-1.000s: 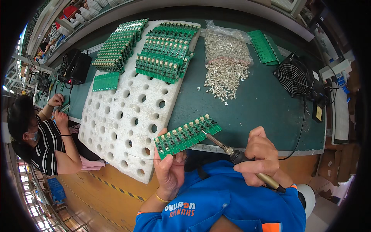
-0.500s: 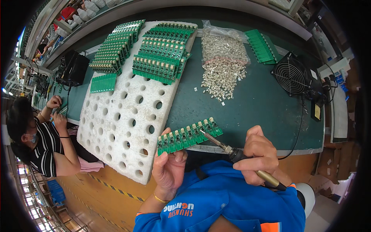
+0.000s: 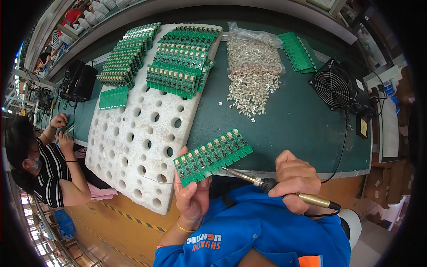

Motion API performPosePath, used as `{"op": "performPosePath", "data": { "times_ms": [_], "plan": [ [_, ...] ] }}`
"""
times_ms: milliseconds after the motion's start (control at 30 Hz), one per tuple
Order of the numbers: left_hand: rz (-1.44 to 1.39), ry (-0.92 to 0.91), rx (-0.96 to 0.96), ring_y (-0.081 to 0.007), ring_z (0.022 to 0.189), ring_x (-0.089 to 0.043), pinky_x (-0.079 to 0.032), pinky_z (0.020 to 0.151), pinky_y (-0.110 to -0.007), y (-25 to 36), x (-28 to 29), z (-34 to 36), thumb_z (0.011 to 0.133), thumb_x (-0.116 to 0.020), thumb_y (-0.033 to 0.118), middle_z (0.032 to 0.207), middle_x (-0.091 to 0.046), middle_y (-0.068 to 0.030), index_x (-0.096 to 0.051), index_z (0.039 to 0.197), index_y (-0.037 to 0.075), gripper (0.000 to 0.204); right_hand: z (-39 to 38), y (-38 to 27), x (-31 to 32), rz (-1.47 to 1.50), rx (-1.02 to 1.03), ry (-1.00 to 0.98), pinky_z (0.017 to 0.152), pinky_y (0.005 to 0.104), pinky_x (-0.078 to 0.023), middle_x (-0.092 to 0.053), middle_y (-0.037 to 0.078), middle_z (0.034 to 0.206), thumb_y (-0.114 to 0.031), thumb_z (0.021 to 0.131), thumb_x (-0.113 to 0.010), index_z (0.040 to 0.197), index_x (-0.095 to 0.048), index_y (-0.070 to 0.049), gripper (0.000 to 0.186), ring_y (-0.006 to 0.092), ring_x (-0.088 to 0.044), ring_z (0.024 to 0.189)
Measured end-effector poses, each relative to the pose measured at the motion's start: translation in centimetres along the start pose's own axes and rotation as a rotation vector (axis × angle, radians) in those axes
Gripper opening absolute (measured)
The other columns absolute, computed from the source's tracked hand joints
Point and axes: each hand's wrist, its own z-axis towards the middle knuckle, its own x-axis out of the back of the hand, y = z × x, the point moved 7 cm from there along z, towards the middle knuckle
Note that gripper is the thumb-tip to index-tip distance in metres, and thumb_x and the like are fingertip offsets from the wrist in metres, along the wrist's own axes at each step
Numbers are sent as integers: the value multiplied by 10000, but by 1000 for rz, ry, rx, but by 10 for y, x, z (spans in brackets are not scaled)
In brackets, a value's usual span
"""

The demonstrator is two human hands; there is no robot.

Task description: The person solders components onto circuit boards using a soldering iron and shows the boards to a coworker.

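Note:
My left hand point(image 3: 192, 202) is closed on the left end of a green circuit board strip point(image 3: 214, 156). A row of small white connectors runs along the board's far side, and its near edge is notched. A thin solder wire point(image 3: 161, 182) sticks out leftward from the same hand. Wrapped round the handle of a soldering iron point(image 3: 243, 176) is my right hand point(image 3: 296, 180). The iron's tip lies at the board's near edge; whether it touches cannot be made out.
A white perforated foam slab point(image 3: 133, 155) bears rows of green boards point(image 3: 178, 58). Small white connectors point(image 3: 253, 89) spill from a plastic bag point(image 3: 251, 49). More boards point(image 3: 297, 52) and a black fan point(image 3: 332, 83) stand at right. Another person point(image 3: 53, 164) works at far left.
The board has tilted, so more of its face shows. The iron's tip has moved from the connector row down to the near edge. The view has shifted slightly.

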Motion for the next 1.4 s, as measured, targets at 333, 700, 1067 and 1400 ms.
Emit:
{"op": "performPosePath", "data": {
  "times_ms": [333,700,1067,1400],
  "plan": [
    [68,37,-59,-169,955,-567,-471,782,-243,0,2,-2,648,-734,181,1227,-493,-112,-179,1462,61,993,-4,13,-8,20,-32,13,547,320,-361,-589,49,614,-230,858,-638,918,-646,-24,215,186,-531,496],
    [45,33,-37,-189,1016,-571,-486,780,-246,-3,7,2,648,-765,198,1245,-494,-96,-169,1468,92,1019,1,17,-12,-19,-17,-20,537,314,-364,-584,36,605,-204,813,-669,939,-651,-38,209,178,-534,497],
    [59,17,-46,-285,1205,-495,-440,992,-427,-3,4,1,655,-739,172,1298,-465,-117,-158,1472,111,1004,1,18,-11,-25,-29,-18,553,312,-373,-579,32,609,-165,761,-694,933,-653,-41,216,178,-535,505],
    [16,48,-72,-213,973,-569,-495,839,-330,-5,10,3,647,-711,171,1248,-492,-121,-188,1464,95,973,0,12,-6,13,-58,-28,548,319,-370,-564,33,589,-131,723,-691,921,-653,-38,222,186,-528,493]
  ]
}}
